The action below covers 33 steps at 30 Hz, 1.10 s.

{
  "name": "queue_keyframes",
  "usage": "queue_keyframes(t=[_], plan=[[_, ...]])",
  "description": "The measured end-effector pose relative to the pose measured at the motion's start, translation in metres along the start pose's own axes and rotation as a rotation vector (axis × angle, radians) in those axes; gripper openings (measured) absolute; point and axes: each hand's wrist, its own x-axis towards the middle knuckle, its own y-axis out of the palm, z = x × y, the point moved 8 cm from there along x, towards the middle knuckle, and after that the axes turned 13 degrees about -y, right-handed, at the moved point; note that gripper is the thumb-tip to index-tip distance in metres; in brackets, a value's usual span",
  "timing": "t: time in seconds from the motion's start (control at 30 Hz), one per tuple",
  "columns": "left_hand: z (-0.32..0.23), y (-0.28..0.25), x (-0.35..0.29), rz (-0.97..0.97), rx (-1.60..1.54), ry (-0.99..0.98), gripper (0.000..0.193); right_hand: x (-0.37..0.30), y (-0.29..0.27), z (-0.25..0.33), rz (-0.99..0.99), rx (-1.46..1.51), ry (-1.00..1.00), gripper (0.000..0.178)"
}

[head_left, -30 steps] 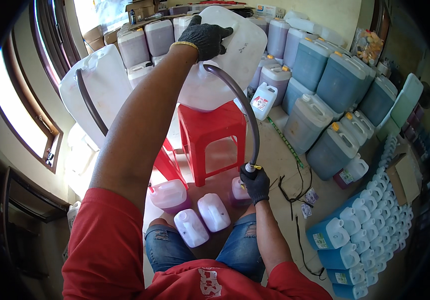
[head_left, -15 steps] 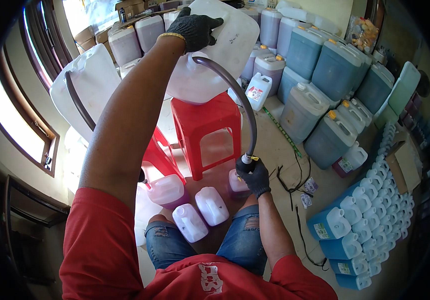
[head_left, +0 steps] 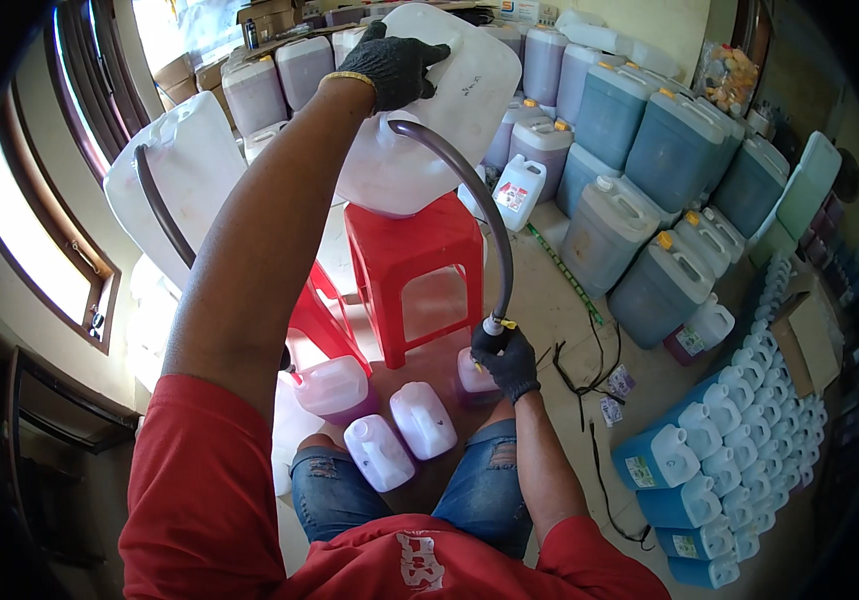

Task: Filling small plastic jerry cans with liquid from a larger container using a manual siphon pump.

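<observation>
One gloved left hand [head_left: 400, 68] lies over the big white jug [head_left: 470, 78] tilted on the red stool [head_left: 415, 235], fingers partly spread, grip unclear, probably steadying that tilt so liquid gathers by the hose [head_left: 506, 250]. Front-right of the stool, the right hand [head_left: 508, 363] is wrapped around the hose's lower end near a small pink jug [head_left: 472, 375], perhaps to aim it; the stool's height likely helps flow.

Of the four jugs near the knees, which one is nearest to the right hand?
The rightmost jug, the only one that the right hand partly hides.
</observation>
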Motion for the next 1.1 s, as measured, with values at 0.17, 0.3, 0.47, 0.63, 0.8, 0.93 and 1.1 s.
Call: queue_keyframes(t=[0.17, 0.3, 0.47, 0.63, 0.8, 0.93, 1.1], plan=[[0.000, -0.001, -0.001, 0.049, 0.002, -0.016, 0.062, 0.002, 0.001, -0.006, 0.003, -0.079, 0.028, 0.067], [0.000, -0.003, -0.001, 0.043, 0.005, -0.014, 0.061, 0.003, 0.002, -0.004, 0.003, -0.063, 0.025, 0.067], [0.001, -0.001, 0.000, 0.114, 0.038, -0.055, 0.058, 0.002, 0.006, -0.004, 0.006, -0.043, 0.042, 0.056], [0.001, -0.004, -0.001, 0.105, 0.027, -0.061, 0.058, 0.002, 0.006, -0.010, -0.133, -0.017, 0.160, 0.034], [0.001, -0.005, -0.003, 0.073, -0.024, -0.046, 0.062, -0.001, 0.009, -0.030, -0.228, -0.095, 0.109, 0.038], [0.005, -0.004, -0.003, 0.069, -0.026, -0.059, 0.061, -0.005, 0.012, -0.032, -0.240, -0.066, 0.079, 0.039], [0.005, -0.003, -0.004, 0.060, -0.027, -0.047, 0.061, -0.002, 0.010, -0.008, -0.251, -0.063, 0.004, 0.037]])
